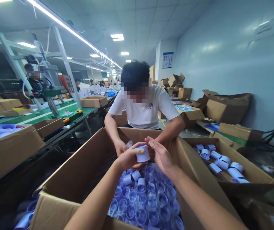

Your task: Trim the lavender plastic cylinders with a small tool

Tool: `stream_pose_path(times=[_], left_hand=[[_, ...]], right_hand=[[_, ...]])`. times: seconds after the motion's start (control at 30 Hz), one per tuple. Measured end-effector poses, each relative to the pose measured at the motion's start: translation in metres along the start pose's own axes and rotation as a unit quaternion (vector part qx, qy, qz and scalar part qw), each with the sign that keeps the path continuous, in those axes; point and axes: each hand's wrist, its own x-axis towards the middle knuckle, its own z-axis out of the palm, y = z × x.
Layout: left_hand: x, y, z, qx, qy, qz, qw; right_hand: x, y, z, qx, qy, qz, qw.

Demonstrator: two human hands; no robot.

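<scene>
Hands holding a little white cup over a big box.
Left hand point(128, 157) is gripping the cup point(143, 154) in its fingers; right hand point(161, 156) is touching beside it, fingers loosely curled, above the box point(79, 172).

A blue-and-white notice point(168, 59) hangs on the far wall pillar beside the stacked cardboard boxes, its lettering too small and blurred to read. No other label, brand, number or sign can be made out anywhere in the workshop.
</scene>
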Motion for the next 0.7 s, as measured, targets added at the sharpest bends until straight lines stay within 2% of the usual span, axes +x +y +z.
stream_pose_path(times=[0.1, 0.2, 0.3, 0.4, 0.57, 0.7], left_hand=[[-0.001, 0.0, 0.001, -0.05, 0.011, 0.012, 0.999], [-0.002, 0.002, 0.002, 0.006, 0.057, 0.011, 0.998], [0.0, 0.0, 0.002, 0.184, 0.076, -0.014, 0.98], [0.002, -0.006, 0.003, 0.319, 0.057, -0.013, 0.946], [0.002, -0.013, 0.009, 0.356, 0.046, 0.07, 0.931], [0.004, -0.012, 0.009, 0.367, 0.063, 0.072, 0.925]], right_hand=[[0.005, -0.007, -0.009, 0.036, 0.065, -0.016, 0.997], [0.007, -0.014, -0.017, 0.06, 0.089, -0.041, 0.993], [0.006, -0.021, -0.021, 0.076, 0.073, -0.038, 0.994], [0.003, -0.023, -0.021, 0.086, 0.045, -0.024, 0.995], [-0.001, -0.02, -0.019, 0.049, -0.004, -0.015, 0.999], [-0.002, -0.019, -0.019, 0.03, -0.017, -0.017, 0.999]])
